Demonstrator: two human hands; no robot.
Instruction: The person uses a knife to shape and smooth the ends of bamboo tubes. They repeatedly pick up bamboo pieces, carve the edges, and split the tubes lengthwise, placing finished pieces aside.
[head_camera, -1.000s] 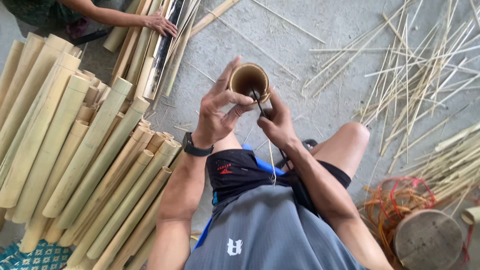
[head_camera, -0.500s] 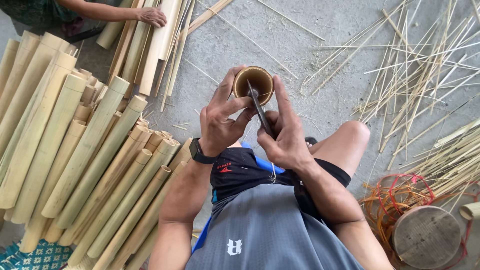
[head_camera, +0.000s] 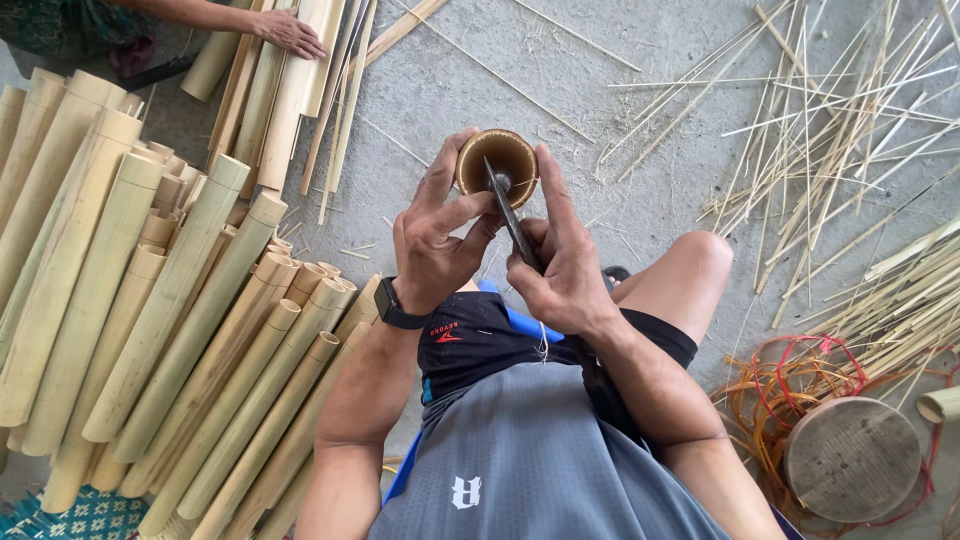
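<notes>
Bamboo tube (head_camera: 497, 165) stands end-up, left hand (head_camera: 435, 240) clamped round its wall to steady it while right hand (head_camera: 560, 265) grips the knife (head_camera: 510, 215) into its mouth.

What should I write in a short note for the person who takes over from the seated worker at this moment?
Left hand: grips the rim of the upright bamboo tube, thumb pressed toward the blade.
Right hand: closed on the handle of a dark knife, whose blade lies across the tube's open end.
Around: stacked bamboo tubes at the left, thin bamboo slivers at the right, a round wooden block with orange cord by the right knee. Another person's hand rests on split bamboo slats at the top left.
Done: the blade is set on the rim.
Left: no split shows in the tube yet.
</notes>
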